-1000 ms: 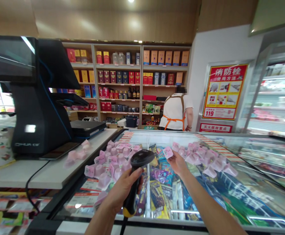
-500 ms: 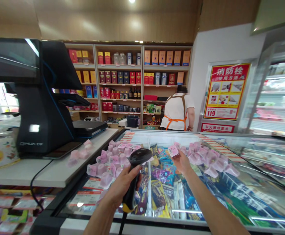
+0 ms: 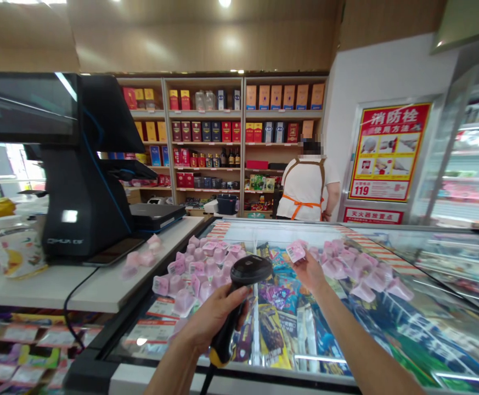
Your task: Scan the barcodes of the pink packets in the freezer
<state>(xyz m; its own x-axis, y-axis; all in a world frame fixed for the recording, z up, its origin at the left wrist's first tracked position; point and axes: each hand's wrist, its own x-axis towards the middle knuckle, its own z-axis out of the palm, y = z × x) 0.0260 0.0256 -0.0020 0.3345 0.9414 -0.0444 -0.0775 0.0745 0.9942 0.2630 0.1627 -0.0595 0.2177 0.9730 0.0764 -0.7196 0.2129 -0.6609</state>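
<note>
My left hand (image 3: pixel 218 314) is wrapped round the handle of a black barcode scanner (image 3: pixel 251 269) with a yellow base, its head tilted to the right. In my right hand (image 3: pixel 308 270) is a small pink cup (image 3: pixel 296 251) with a barcode label facing me, gripped by the fingertips. The scanner's head and this cup are a short way apart. On the freezer's glass to the left lies a heap of similar pink cups (image 3: pixel 184 300). Another heap of pink cups (image 3: pixel 360 269) lies to the right, beyond my right wrist.
Under the freezer's glass top (image 3: pixel 259 230) are packaged ice creams (image 3: pixel 274 329). A black checkout terminal (image 3: pixel 86 192) stands on the counter (image 3: pixel 95 293) at left, beside several more pink cups (image 3: pixel 140 260). A person in an orange-tied apron (image 3: pixel 303 189) stands behind, near shelves of boxes (image 3: pixel 206 131).
The whole view has shifted slightly. The scanner in my left hand has come a little nearer the pink cup in my right hand. Both hands keep their hold.
</note>
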